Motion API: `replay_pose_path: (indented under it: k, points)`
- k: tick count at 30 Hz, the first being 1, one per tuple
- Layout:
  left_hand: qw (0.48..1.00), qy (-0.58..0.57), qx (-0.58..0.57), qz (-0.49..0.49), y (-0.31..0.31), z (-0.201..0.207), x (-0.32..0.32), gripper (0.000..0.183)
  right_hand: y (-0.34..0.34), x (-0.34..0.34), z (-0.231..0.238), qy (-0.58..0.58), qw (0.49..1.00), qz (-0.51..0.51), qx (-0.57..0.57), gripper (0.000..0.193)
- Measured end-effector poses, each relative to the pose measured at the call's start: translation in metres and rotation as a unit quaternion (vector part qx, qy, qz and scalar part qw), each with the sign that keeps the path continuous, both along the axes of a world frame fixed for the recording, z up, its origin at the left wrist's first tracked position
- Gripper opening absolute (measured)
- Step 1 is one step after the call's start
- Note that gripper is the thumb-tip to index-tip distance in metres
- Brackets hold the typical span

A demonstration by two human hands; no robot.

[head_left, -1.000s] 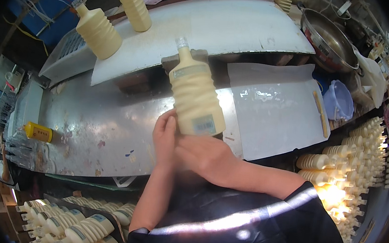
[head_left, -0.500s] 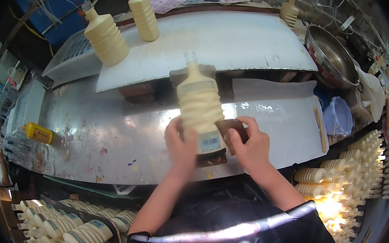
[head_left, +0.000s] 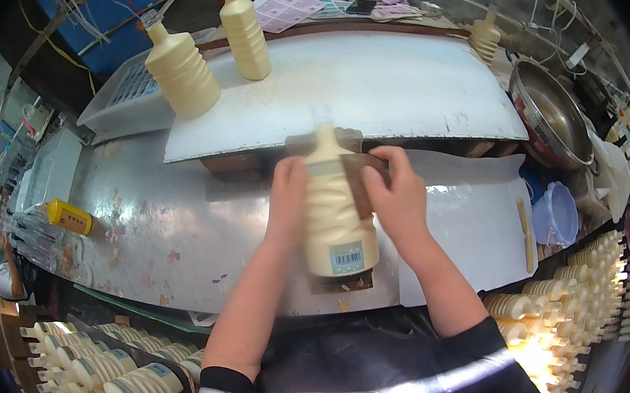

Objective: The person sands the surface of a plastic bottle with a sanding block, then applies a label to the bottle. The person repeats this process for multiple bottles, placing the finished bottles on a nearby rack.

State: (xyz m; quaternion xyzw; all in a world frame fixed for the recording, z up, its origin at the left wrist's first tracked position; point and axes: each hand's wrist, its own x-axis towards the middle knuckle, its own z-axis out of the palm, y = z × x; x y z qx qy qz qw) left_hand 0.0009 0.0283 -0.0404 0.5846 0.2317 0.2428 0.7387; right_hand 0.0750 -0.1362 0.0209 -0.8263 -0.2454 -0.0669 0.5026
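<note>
A cream ribbed plastic bottle (head_left: 336,214) with a small barcode label near its base stands over the metal worktop (head_left: 165,234). My left hand (head_left: 287,201) grips its left side. My right hand (head_left: 399,198) presses a brown rectangular label (head_left: 366,183) against the bottle's right side. Two more cream bottles stand on the raised white board (head_left: 388,89) at the back: one (head_left: 182,71) at its left end and one (head_left: 246,32) behind it.
A steel bowl (head_left: 550,117) sits at the back right, a blue cup (head_left: 559,214) and a wooden stick (head_left: 524,234) near it. Rows of cream bottles lie at the right (head_left: 588,302) and lower left (head_left: 112,371). A yellow tube (head_left: 67,216) lies at the left.
My right hand has moved from below the bottle up onto its right side with the brown label. The bottle now sits lower and nearer to me.
</note>
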Motion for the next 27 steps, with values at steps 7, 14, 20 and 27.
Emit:
replay_pose_path:
  k: [7, 14, 20, 27]
  points:
    - [0.981, -0.049, -0.179, -0.051, -0.006, 0.022, -0.005, 0.024, -0.013, 0.015, 0.001, 0.083, 0.996, -0.002, 0.041, 0.025]
    - [0.980, -0.042, -0.118, -0.156, 0.023, 0.067, -0.020, 0.048, -0.009, -0.039, 0.026, -0.398, 0.896, 0.194, 0.023, 0.033]
    - [0.995, 0.023, -0.086, -0.046, 0.023, 0.082, -0.048, 0.029, 0.009, -0.085, 0.026, -0.460, 0.851, 0.252, -0.015, 0.036]
    - [0.998, 0.012, -0.026, 0.063, 0.000, 0.084, -0.089, 0.027, -0.004, -0.098, 0.048, -0.366, 0.833, 0.414, -0.030, 0.037]
